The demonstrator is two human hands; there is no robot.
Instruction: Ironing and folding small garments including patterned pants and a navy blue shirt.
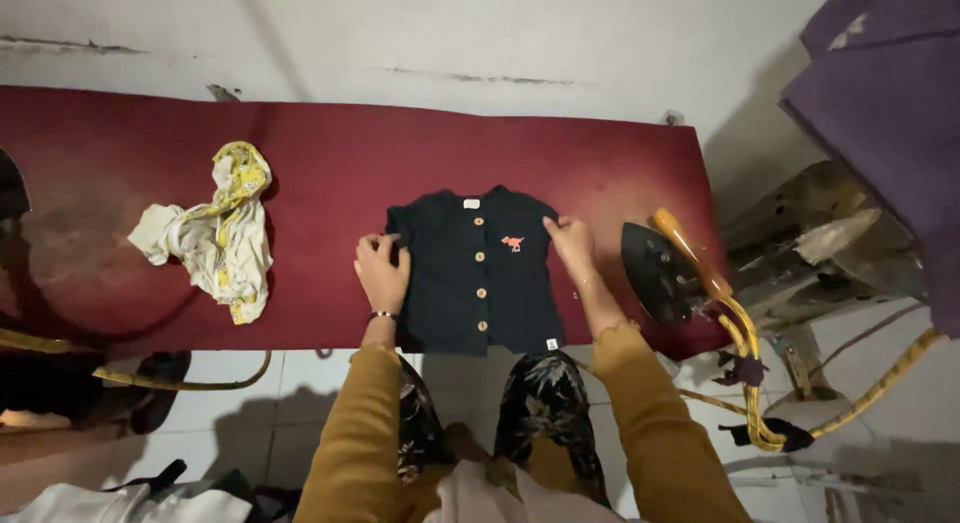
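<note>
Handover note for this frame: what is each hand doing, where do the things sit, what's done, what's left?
Left hand: flat on the dark shirt's left sleeve edge.
Right hand: fingers on its right shoulder.
Shirt lies spread, buttoned, front up on the red board.
Iron stands at the board's right end, untouched.
Crumpled yellow-white garment lies to the left, not yet laid out.

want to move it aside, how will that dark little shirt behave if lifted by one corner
The dark shirt is probably floppy: thin cloth lying flat on the red pad. It likely droops and unfolds. It seems light, so it may slide when pushed.
</note>
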